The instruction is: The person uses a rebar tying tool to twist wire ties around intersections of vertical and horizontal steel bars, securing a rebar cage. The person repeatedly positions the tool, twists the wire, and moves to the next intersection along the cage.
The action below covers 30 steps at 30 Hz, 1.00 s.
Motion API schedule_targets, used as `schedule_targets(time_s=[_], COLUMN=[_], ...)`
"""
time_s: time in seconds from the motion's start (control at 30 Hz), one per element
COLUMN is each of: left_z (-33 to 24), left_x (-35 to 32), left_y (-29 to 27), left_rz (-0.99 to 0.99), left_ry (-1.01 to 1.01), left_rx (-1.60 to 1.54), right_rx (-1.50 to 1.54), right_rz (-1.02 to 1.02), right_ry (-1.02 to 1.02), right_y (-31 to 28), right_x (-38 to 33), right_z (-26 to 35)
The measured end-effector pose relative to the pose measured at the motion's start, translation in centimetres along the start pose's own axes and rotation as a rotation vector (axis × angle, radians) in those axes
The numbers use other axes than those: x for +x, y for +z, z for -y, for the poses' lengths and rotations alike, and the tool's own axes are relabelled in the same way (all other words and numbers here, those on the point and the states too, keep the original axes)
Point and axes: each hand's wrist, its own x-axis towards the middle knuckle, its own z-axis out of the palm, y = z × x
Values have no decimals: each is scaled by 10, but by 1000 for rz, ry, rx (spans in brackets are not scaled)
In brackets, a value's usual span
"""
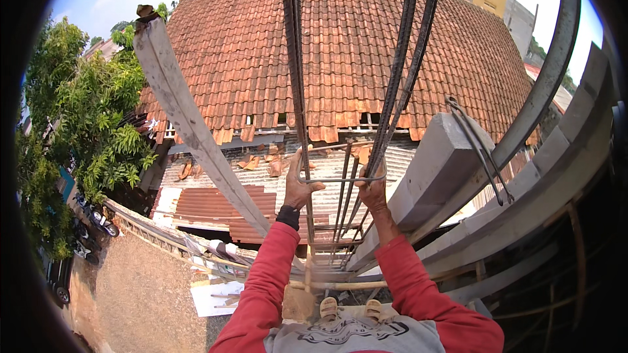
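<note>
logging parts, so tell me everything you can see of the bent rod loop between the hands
The loop is a thin grey rod, metal by its look, bent with rounded corners. It lies roughly level, its near side running from the left hand to the right hand, both touching it, among upright ribbed bars; its far side is hard to make out.

Your left hand (299, 189) and right hand (373, 195) hold opposite sides of a bent metal ring (341, 180) around upright ribbed steel bars (397, 68). To your right is a grey angular beam (428, 167), a bent dark rod (476, 138) at its upper end. Beyond your hands you see corrugated sheets (252, 206) and an orange tiled roof (353, 46); below, your sandals (328, 308).
</note>
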Motion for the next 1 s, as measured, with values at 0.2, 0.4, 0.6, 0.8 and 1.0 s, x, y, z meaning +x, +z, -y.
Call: schedule_targets(time_s=[0.2,0.4,0.6,0.8,1.0], left_z=[-16,0,-8,-8,3], left_x=[6,6,4,0,-3], left_y=[-16,-16,-11,-8,-7], left_rz=[60,55,141,73,45], left_ry=[86,24,-43,-44,-72], left_rx=[149,147,212,229,247], right_rx=[146,173,499,-238,760], right_rz=[77,96,212,-216,194], right_ry=[162,166,326,130,679], right_y=[3,-8,-32,-31,-1], right_x=[-6,-6,6,-19,-45], right_z=[-8,-1,32,106,160])
